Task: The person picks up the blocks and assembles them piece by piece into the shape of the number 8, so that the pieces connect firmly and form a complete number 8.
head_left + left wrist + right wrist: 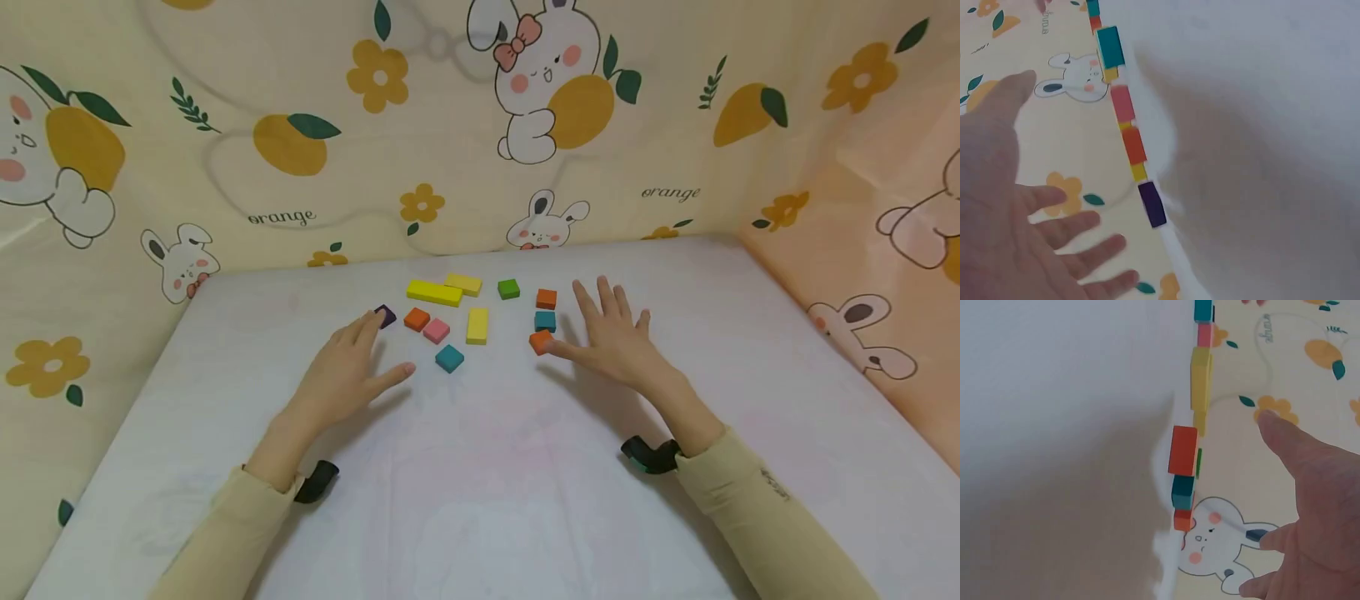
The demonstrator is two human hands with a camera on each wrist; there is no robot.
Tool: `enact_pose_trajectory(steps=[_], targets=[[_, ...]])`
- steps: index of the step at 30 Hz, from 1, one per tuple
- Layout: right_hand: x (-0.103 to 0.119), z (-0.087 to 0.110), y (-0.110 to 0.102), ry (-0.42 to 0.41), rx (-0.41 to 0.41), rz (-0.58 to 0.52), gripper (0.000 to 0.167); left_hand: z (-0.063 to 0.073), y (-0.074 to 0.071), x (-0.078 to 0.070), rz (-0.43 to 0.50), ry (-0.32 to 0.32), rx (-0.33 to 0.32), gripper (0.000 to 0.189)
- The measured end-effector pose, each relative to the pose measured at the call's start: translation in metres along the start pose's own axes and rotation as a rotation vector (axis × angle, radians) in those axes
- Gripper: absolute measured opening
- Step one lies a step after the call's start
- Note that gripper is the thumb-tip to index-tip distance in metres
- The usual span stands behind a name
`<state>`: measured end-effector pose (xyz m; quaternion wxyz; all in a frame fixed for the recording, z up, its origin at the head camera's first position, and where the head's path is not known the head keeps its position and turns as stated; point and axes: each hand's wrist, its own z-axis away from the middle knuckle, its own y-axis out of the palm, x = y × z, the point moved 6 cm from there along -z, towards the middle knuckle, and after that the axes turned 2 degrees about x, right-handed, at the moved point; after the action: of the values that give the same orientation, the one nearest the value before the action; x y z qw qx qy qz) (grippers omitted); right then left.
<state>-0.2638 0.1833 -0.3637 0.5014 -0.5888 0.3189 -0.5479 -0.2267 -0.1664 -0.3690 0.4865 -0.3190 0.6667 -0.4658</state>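
My left hand [337, 371] hovers at the left of a group of coloured blocks, fingers extended and thumb spread. Its fingertips overlap a dark purple block [386, 317] in the head view. Right of that lie an orange block [417, 319], a pink block [437, 331] and a teal block [450, 358]. On the other side my right hand [618, 337] is spread with straight fingers and holds nothing. Its thumb tip overlaps the nearest orange block [541, 342]; behind that one are a second teal block [545, 321] and another orange block [547, 298].
Long yellow blocks lie in the middle, one flat crosswise [435, 292], one behind it [464, 285], and one pointing toward me [477, 326]. A green block [508, 289] sits at the back. The white table [480, 500] ends at a patterned cloth wall [450, 167].
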Motion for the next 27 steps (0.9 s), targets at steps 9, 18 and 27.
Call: enact_pose_trajectory(steps=[9, 18, 27], targets=[[0.013, -0.006, -0.001, -0.076, -0.062, -0.055, 0.102, -0.016, 0.010, -0.020, 0.284, 0.044, 0.074, 0.084], [0.021, -0.011, -0.003, -0.123, -0.158, -0.176, 0.085, -0.036, 0.023, -0.029, 0.390, 0.099, 0.088, 0.079], [0.025, -0.010, -0.003, -0.142, -0.257, -0.326, 0.062, -0.047, 0.033, -0.029, 0.439, 0.117, 0.054, 0.072]])
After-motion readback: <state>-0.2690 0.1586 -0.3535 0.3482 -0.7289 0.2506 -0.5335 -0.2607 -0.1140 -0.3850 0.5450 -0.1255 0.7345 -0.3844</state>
